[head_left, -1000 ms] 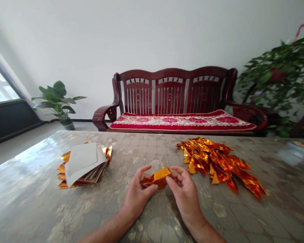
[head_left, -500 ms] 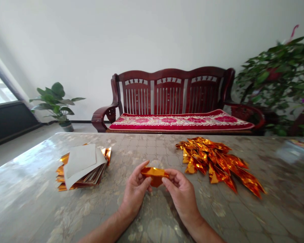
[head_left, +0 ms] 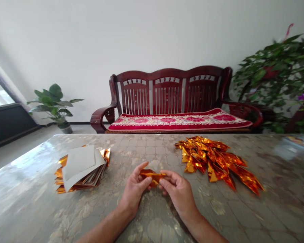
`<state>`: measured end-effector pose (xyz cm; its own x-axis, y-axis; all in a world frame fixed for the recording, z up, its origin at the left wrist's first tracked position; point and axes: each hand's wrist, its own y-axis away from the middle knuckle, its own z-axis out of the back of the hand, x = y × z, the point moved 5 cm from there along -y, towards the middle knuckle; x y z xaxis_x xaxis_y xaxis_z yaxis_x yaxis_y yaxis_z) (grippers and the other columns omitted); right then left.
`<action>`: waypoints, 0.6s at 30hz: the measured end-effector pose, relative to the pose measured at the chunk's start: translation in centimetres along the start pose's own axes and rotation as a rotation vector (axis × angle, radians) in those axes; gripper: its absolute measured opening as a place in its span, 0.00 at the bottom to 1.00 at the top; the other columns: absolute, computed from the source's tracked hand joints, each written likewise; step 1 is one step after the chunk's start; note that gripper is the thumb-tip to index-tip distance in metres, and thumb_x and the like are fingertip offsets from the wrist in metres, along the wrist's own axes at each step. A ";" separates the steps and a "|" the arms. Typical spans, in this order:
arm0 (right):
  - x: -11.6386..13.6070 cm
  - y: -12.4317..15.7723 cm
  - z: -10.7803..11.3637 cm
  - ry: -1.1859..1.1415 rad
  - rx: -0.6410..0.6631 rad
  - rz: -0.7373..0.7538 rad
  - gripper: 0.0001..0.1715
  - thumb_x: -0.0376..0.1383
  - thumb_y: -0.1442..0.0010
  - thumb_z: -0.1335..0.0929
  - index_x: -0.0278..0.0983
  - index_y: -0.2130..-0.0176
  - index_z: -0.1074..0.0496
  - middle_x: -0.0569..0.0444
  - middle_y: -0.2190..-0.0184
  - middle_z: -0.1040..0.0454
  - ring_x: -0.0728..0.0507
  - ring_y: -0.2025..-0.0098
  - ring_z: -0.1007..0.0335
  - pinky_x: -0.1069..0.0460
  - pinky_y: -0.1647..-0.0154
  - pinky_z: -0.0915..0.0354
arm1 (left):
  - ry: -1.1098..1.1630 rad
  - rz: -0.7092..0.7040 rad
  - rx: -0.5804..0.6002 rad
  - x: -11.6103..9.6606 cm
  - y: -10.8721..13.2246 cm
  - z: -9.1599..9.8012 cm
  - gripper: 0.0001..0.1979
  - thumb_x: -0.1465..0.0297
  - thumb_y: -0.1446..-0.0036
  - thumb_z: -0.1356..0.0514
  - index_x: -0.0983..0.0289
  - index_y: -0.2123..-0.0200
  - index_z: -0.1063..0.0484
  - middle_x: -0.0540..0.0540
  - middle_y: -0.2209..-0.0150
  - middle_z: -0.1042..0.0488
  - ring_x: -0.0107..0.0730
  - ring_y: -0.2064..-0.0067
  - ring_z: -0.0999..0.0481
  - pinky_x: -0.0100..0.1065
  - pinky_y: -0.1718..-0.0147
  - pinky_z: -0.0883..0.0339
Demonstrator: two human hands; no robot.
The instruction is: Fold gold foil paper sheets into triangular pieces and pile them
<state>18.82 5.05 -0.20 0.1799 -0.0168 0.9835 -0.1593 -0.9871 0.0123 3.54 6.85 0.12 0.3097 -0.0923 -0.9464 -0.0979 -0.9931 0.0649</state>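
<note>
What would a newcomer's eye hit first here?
Probably the heap of shiny orange foil pieces, right of center on the table. Next, the similar folded foil piece pinched between the hands, front and center. Behind the table, the red floral cover on the dark red wooden bench also stands out.

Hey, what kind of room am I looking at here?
It looks like a living room in a home, though that is a judgement: a carved wooden bench with a red floral seat cover stands against the wall, and a potted plant sits on the floor.
</note>
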 end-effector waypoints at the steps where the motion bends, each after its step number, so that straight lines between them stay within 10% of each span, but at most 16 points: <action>1: 0.1 0.1 0.0 -0.008 -0.003 -0.008 0.24 0.43 0.54 0.25 0.32 0.59 0.24 0.52 0.76 0.22 0.46 0.76 0.29 0.55 0.79 0.35 | -0.029 -0.007 0.002 0.0 0.0 -0.1 0.39 0.64 0.55 0.28 0.66 0.41 0.36 0.53 0.66 0.24 0.25 0.72 0.28 0.24 0.75 0.35; 12: 0.5 0.3 -0.1 0.045 0.000 -0.037 0.23 0.42 0.53 0.27 0.32 0.59 0.23 0.52 0.76 0.22 0.47 0.77 0.29 0.57 0.81 0.37 | -0.579 -0.242 0.003 0.0 -0.5 0.6 0.09 0.67 0.52 0.34 0.61 0.66 0.18 0.61 0.50 0.28 0.49 0.42 0.33 0.43 0.45 0.39; 18: 0.3 0.3 -0.1 0.063 0.028 -0.022 0.22 0.42 0.53 0.28 0.31 0.59 0.24 0.52 0.74 0.22 0.47 0.76 0.30 0.57 0.82 0.39 | -0.637 -0.228 0.136 -0.4 -0.3 0.1 0.06 0.69 0.47 0.38 0.63 0.69 0.21 0.57 0.58 0.24 0.39 0.57 0.24 0.35 0.56 0.33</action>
<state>18.77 4.81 0.14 0.1213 0.0141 0.9925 -0.1291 -0.9912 0.0298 3.37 7.20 0.45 -0.2754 0.2200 -0.9358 -0.2267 -0.9609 -0.1592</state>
